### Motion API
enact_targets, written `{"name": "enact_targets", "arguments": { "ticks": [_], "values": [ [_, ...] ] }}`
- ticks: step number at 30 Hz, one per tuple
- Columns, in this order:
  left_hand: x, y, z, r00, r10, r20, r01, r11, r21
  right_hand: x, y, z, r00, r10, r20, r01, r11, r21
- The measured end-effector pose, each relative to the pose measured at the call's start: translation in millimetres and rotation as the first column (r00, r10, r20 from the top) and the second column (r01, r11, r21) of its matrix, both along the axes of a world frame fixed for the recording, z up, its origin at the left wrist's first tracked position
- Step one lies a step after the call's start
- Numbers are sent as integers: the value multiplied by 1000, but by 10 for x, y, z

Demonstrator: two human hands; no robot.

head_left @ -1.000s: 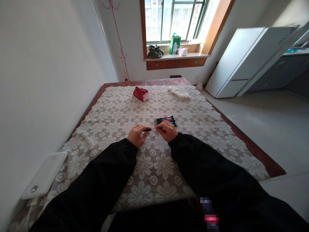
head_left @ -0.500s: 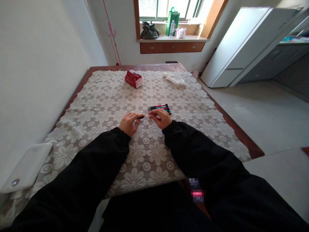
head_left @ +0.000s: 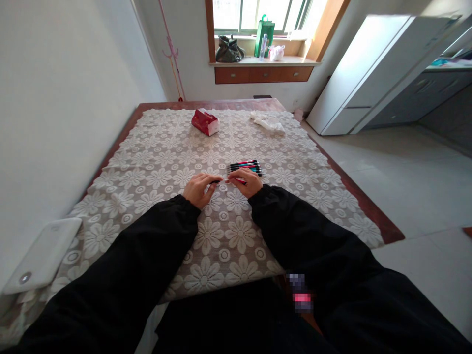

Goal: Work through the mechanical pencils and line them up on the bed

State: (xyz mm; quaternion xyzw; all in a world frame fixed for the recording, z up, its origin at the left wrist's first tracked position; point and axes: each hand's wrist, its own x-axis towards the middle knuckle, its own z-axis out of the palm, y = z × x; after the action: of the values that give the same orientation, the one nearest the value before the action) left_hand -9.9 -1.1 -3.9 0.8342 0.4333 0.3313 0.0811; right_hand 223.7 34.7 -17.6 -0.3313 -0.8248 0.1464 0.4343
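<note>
Crossing the near edge of the bench (head_left: 391, 233), two black sleeves (head_left: 121, 260), one to each side; at the near left corner, one flat white case (head_left: 42, 255) with a round mark on its face, a pale cable below it; beneath all, one flowered tablecloth (head_left: 206, 275), grey and white, the bench's reddish-brown border showing at the sides and far end.

Left hand (head_left: 201, 190), thumb and fingers pinched together on a black pen piece (head_left: 214, 182); right hand (head_left: 248, 182), fingers curled and closed on a pink pen piece (head_left: 241, 181), part of it showing under the palm; between the fingertips, a short, thin pale length (head_left: 224, 181), too small to tell how it joins either piece; both hands above the middle of the cloth, near each other.

Just beyond the right hand, a row of pens (head_left: 243, 165), black with pink and teal, lying side by side, partly covered by that hand; farther off, one red packet (head_left: 204, 122) with a white end, left; one crumpled white bag (head_left: 268, 123), right.

Beyond the bench, one white refrigerator (head_left: 357, 73), right; one pink coat stand (head_left: 171, 49), left; on the windowsill, a dark bag (head_left: 228, 49), a green bag (head_left: 269, 39), a clear bottle (head_left: 263, 47).
</note>
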Motion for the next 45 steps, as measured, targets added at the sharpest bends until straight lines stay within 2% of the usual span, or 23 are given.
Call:
{"name": "enact_targets", "arguments": {
  "ticks": [4, 12, 22, 25, 27, 30, 35, 41, 45],
  "values": [
    [1, 4, 3, 1000, 5, -1, -5, 1000, 19, -12, 3, -14, 1000, 6, 12, -6, 1000, 27],
    [-4, 2, -23, 995, 103, -8, -103, 995, 13, -23, -17, 27, 995, -91, 35, 87, 993, 83],
    [-2, 9, -16, 999, -25, 26, 25, 1000, -6, -12, 6, 14, 992, -125, 7, 123, 986, 116],
    [-10, 32, -26, 995, -9, 94, 13, 999, -42, -13, -20, 39, 985, -171, -24, 173, 976, 134],
    [-22, 52, -36, 982, 58, 178, -44, 996, -80, -13, -31, 44, 984, -180, -15, 180, 975, 132],
    [-40, 76, -52, 957, 163, 239, -140, 984, -114, -20, -35, 28, 993, -106, 57, 99, 988, 115],
    [-45, 83, -78, 958, 204, 201, -190, 978, -87, -53, -57, -25, 948, 51, 314, -78, 994, 75],
    [-31, 78, -67, 962, 225, 153, -209, 971, -114, -77, -76, -78, 849, 73, 523, -106, 994, 33],
    [-19, 67, -51, 968, 222, 113, -211, 972, -98, -73, -57, -90, 849, 56, 525, -96, 994, 49]
  ]
}}
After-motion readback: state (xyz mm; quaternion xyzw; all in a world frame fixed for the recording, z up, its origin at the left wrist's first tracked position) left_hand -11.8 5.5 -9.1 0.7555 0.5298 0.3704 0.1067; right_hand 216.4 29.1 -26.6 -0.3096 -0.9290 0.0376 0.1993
